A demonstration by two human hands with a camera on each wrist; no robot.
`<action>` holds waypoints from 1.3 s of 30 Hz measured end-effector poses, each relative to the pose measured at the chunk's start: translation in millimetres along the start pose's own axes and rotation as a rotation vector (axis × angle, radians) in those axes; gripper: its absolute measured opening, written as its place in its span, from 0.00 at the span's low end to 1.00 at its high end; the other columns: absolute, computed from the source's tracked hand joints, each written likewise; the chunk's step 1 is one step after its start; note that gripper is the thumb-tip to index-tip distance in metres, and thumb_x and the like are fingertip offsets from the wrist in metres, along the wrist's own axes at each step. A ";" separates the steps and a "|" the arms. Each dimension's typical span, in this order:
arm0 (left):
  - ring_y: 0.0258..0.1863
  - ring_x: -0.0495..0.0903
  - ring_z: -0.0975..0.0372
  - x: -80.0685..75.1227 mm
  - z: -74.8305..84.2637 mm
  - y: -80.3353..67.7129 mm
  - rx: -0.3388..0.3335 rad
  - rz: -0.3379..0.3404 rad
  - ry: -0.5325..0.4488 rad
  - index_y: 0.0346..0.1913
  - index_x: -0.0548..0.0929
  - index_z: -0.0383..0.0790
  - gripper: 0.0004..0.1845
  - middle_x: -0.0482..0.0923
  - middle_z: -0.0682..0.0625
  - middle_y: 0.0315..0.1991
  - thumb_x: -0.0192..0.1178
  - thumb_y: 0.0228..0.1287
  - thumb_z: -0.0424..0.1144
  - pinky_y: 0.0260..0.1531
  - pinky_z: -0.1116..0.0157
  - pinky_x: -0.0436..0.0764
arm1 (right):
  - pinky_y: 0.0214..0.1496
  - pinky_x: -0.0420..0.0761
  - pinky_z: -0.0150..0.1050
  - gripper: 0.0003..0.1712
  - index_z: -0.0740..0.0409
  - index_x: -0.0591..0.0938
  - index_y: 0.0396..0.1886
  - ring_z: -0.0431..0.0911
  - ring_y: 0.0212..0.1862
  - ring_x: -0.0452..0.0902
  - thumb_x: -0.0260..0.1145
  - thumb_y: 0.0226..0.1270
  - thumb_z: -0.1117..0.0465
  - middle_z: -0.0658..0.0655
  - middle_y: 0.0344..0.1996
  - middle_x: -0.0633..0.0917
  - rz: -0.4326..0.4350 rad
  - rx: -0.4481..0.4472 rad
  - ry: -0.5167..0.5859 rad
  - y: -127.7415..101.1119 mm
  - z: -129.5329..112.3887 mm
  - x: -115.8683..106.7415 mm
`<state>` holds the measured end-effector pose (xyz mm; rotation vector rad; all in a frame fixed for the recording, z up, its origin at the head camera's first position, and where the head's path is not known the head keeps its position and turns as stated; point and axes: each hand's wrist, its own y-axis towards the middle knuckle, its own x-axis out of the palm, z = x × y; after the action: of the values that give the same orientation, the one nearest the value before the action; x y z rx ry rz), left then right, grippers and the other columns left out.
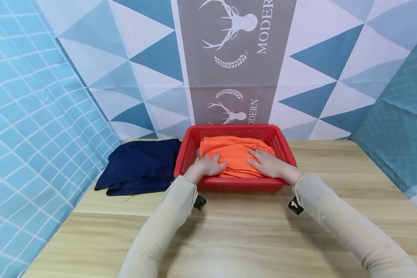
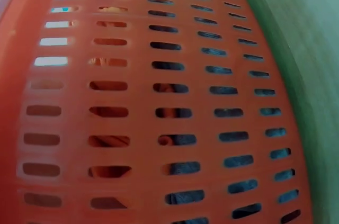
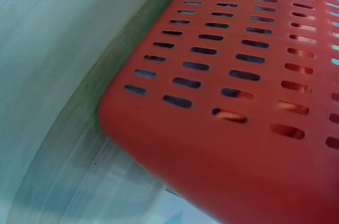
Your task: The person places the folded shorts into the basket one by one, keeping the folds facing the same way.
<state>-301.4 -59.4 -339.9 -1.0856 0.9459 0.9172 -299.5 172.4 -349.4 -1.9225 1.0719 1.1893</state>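
Note:
A folded orange cloth [image 1: 234,152] lies inside a red plastic basket [image 1: 241,187] with slotted walls. My left hand [image 1: 208,166] reaches over the basket's near rim and rests on the cloth's left front part, fingers spread. On the cloth's right side lies my right hand [image 1: 269,164], its fingers stretched out flat. Both wrist views are filled by the basket's outer wall, so the hands are hidden there. Through the slots in the left wrist view, orange fabric shows above darker grey-blue fabric. A bit of grey cloth [image 1: 198,152] peeks out at the orange cloth's left edge.
A folded navy cloth [image 1: 142,164] lies on the wooden table [image 1: 243,235], close against the basket's left side. Behind the basket stands a patterned backdrop [image 1: 229,73]. A blue checked covering [image 1: 38,116] borders the left, and a teal one [image 1: 396,116] the right.

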 end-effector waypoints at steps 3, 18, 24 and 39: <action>0.66 0.54 0.46 0.1 2.2 1.1 -0.014 -0.008 0.034 0.71 0.49 0.48 0.36 0.51 0.37 0.68 0.37 0.65 0.62 0.65 0.47 0.48 | 0.67 0.45 0.60 0.41 0.58 0.48 0.71 0.62 0.70 0.41 0.41 0.68 0.39 0.68 0.69 0.50 -0.019 -0.013 -0.038 1.4 1.1 0.0; 0.64 0.57 0.46 -2.4 10.2 2.8 -0.051 -0.026 0.128 0.72 0.46 0.49 0.38 0.51 0.36 0.67 0.38 0.65 0.63 0.64 0.48 0.53 | 0.68 0.43 0.59 0.41 0.57 0.46 0.72 0.61 0.70 0.39 0.45 0.67 0.41 0.67 0.70 0.48 -0.048 0.039 -0.124 6.6 -3.0 -2.3; 0.64 0.57 0.45 -1.0 8.7 2.8 -0.063 -0.023 0.111 0.72 0.47 0.49 0.37 0.52 0.36 0.66 0.38 0.65 0.63 0.64 0.46 0.51 | 0.67 0.45 0.61 0.40 0.58 0.48 0.71 0.62 0.70 0.42 0.45 0.68 0.41 0.68 0.69 0.51 -0.021 0.021 -0.114 7.4 -2.8 -0.8; 0.61 0.64 0.50 -7.2 -3.7 -5.8 0.025 0.131 -0.004 0.66 0.62 0.44 0.34 0.66 0.43 0.62 0.48 0.62 0.59 0.63 0.45 0.54 | 0.65 0.54 0.59 0.35 0.60 0.64 0.66 0.59 0.65 0.57 0.59 0.62 0.49 0.64 0.63 0.67 0.171 -0.058 -0.015 0.8 -17.2 -5.8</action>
<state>-298.9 -65.1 -332.1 -1.0094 1.0320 1.0118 -294.8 159.7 -337.4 -1.8921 1.2267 1.3392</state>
